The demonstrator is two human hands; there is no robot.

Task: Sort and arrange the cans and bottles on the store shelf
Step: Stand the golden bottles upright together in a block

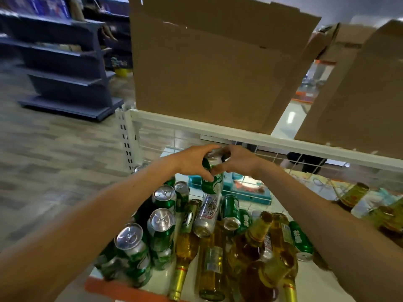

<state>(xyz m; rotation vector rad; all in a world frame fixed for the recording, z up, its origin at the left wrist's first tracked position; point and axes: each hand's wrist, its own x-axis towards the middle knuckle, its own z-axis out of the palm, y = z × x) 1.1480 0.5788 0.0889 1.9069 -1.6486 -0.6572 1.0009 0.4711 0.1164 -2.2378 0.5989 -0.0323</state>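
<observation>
Shelf (98,287): can (212,182) between left grip (194,162), right grip (239,160)

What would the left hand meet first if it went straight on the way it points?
It already grips the green can; straight on, the left hand would likely press into the right hand holding the can's other side. Depth is unclear.

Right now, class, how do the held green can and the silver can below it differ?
The green can is gripped roughly upright by the left hand and right hand; the silver can lies slanted, ungripped. The green can's body is green, the silver can's whitish. Both are drink cans.
</observation>
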